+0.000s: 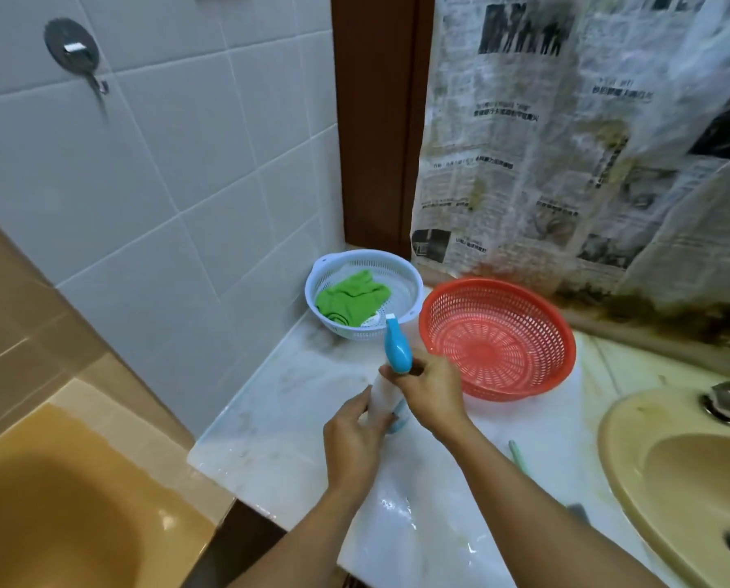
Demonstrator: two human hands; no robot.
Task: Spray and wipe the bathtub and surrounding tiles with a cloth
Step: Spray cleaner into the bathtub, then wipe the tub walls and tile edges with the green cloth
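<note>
A slim white plastic spray bottle (383, 398) with a glossy blue trigger head (397, 352) is held tilted above the pale, marble-like desk (278, 422), whose surface looks wet and shiny. The left hand (352, 435) wraps its curled fingers round the lower body of the bottle. The right hand (429, 394) grips the neck just under the trigger head, fingers bent round it. Both hands are closed on the bottle, with its nozzle pointing away from the person.

Just beyond the hands, a crumpled green cloth (350, 299) lies inside a round, pale blue perforated colander (312, 286) that stands in the corner of the desk. Beyond and to the right of the right hand sits a wider, shallow red mesh basket (499, 333), just beside the colander.

Left of the left hand and lower down is the smooth tan bathtub (58, 502), with glossy white wall tiles (164, 142) rising above it and a round metal hook (72, 50) fixed to them. Right of the right forearm lie a thin green stick (518, 458) and a beige oval sink (634, 473). A stained, translucent newspaper-print curtain (567, 142) hangs beyond the basket, next to a dark brown frame (376, 120).
</note>
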